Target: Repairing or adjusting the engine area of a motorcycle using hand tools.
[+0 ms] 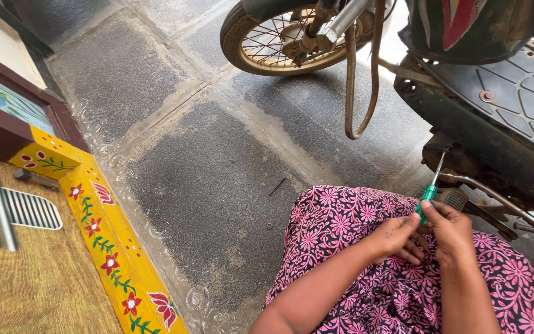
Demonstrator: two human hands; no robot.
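Observation:
My right hand point(449, 232) grips the green handle of a screwdriver point(431, 192), whose thin metal shaft points up towards the underside of a scooter point(502, 117). My left hand point(400, 238) rests against the right one, its fingers curled at the base of the handle; I cannot tell whether it holds anything small. Both hands hover over my lap, which is covered in pink flowered cloth point(353, 216).
The scooter's front wheel point(285, 37) and a bent stand bar point(360, 93) stand ahead on the stone floor point(205, 179). A small dark screw point(277, 185) lies on the floor. At the left sits a yellow painted doorstep point(109, 241) with red flowers.

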